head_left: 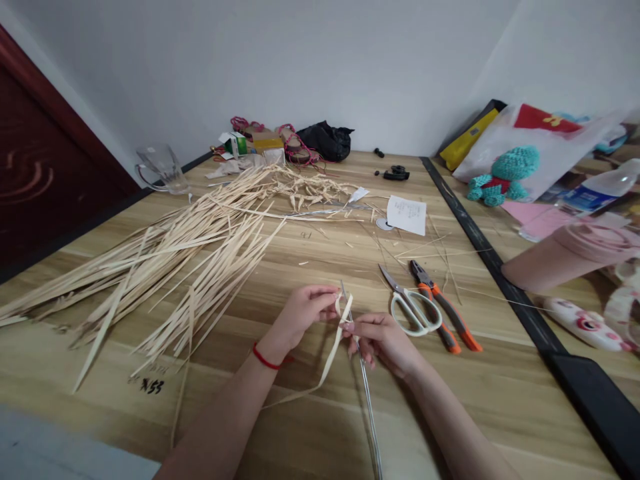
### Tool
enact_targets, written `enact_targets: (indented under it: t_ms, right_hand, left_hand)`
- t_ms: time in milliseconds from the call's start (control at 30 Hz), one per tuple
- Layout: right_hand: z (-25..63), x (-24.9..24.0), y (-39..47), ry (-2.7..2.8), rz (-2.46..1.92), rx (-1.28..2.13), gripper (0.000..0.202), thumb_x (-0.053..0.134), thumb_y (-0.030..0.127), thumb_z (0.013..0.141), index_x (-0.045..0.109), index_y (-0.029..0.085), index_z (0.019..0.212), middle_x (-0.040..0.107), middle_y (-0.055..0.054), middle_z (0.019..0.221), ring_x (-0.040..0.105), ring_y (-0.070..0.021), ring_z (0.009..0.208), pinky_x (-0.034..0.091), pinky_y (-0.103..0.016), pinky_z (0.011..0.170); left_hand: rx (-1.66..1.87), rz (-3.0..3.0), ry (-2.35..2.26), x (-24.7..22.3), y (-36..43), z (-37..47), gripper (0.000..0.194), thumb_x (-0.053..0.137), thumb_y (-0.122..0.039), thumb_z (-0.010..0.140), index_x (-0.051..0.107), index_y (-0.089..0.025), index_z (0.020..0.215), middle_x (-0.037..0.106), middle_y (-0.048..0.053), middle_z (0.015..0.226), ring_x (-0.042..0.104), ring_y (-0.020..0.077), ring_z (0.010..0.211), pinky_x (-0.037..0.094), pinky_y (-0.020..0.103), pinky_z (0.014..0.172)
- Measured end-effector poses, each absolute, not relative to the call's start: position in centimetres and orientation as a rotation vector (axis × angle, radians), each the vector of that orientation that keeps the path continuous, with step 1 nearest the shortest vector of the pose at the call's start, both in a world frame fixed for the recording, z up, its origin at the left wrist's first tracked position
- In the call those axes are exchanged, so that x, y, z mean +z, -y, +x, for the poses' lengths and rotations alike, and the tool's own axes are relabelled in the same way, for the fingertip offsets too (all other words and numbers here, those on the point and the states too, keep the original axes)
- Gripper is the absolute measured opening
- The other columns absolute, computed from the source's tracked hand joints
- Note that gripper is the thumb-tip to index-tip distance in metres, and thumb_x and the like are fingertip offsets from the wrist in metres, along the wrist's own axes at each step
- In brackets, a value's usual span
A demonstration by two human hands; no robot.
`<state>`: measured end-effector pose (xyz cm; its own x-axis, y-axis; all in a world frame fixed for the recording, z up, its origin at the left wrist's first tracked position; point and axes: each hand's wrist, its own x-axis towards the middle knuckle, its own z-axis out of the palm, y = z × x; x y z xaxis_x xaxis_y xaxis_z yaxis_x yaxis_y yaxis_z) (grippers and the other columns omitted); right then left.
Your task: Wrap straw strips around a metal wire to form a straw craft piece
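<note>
A pale flat strip (330, 360) loops around the upper part of thin metal wires (369, 400) near the table's middle. My left hand (306, 312), with a red cord at the wrist, pinches the strip's looped end on the left of the wires. On the right, my right hand (383, 340) has its fingers closed round the strip and wires just below the loop. The strip's long tail hangs down to the left between my forearms. White-handled scissors (416, 312) and orange-handled pliers (450, 317) lie to the right of my right hand.
A large pile of pale strips (165, 267) covers the left side. Behind lie woven pieces (305, 187), more wires, a paper note (407, 215) and a black bag (326, 141). A glass mug (167, 168) stands back left; a pink cup (565, 257) and crocheted toy (507, 175) are right.
</note>
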<state>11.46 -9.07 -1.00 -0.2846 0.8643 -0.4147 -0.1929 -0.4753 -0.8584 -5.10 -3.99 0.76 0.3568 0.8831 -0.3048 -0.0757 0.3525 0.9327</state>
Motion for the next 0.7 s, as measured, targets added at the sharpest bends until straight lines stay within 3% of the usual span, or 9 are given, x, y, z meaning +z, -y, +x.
enact_targets:
  t_ms: [233,433,567,700]
  right_hand:
    - [11.7,-0.9,8.9,0.898,-1.2,1.844,0.025,0.072,0.034,0.067,0.069,0.009,0.07,0.066,-0.005,0.055,0.049,-0.0063,0.032,0.036,-0.015,0.029]
    - [12.0,-0.8,8.9,0.883,-1.18,1.851,0.023,0.072,0.032,0.068,0.07,0.009,0.07,0.065,-0.005,0.054,0.047,-0.0059,0.032,0.036,-0.015,0.029]
    - [12.3,-0.6,8.9,0.869,-1.138,1.861,0.021,0.071,0.03,0.068,0.07,0.009,0.068,0.065,-0.005,0.052,0.044,-0.0047,0.03,0.031,-0.014,0.027]
    - [12.5,-0.5,8.8,0.833,-1.114,1.879,0.019,0.07,0.029,0.068,0.07,0.009,0.067,0.064,-0.004,0.049,0.041,-0.0038,0.028,0.027,-0.013,0.025]
  left_hand:
    - [0.632,1.038,-0.932,0.8,3.6,-6.4,0.036,0.069,-0.023,0.071,0.057,-0.014,0.104,0.067,0.01,0.091,0.064,0.0168,0.081,0.05,0.033,0.078]
    - [0.742,1.856,-0.949,1.3,3.6,-7.2,0.018,0.058,-0.022,0.079,0.054,-0.018,0.096,0.063,0.007,0.095,0.06,0.0176,0.088,0.048,0.033,0.08]
    - [0.842,2.418,-0.882,1.8,4.2,-6.5,0.02,0.056,-0.016,0.077,0.056,-0.019,0.097,0.058,0.008,0.104,0.052,0.0209,0.101,0.043,0.036,0.088]
    - [0.919,2.685,-0.858,1.0,4.6,-5.3,0.016,0.049,-0.015,0.083,0.057,-0.019,0.097,0.061,0.006,0.1,0.052,0.0196,0.098,0.041,0.035,0.087]
